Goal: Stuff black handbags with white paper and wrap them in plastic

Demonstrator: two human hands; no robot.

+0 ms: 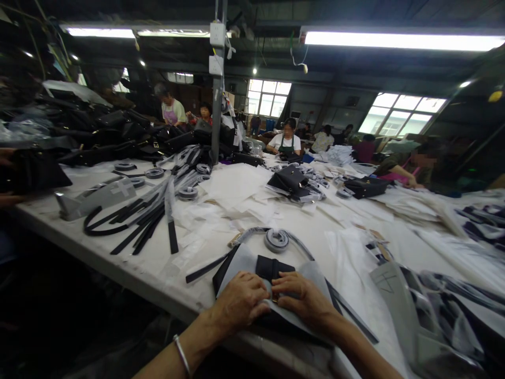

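A black handbag (275,267) lies at the table's near edge, partly covered by pale tissue paper (244,259). My left hand (241,297) rests on its front with fingers bent around the paper by the clasp. From the other side my right hand (300,297) grips at the same spot, thumb and fingers closing in. Between them shows a small gold-coloured clasp (275,296), mostly hidden by fingers. Just beyond the bag sits a wrapped coiled strap (276,240), and a longer strap curves around the bag, its dark end (205,267) sticking out to the left.
Black straps (148,223) and wrapped coils lie to the left. Paper sheets (236,181) spread across the middle, with another black bag (290,180) beyond. A metal post (216,116) rises from the table. Plastic-wrapped pieces (430,316) crowd the right. Other people work around the table.
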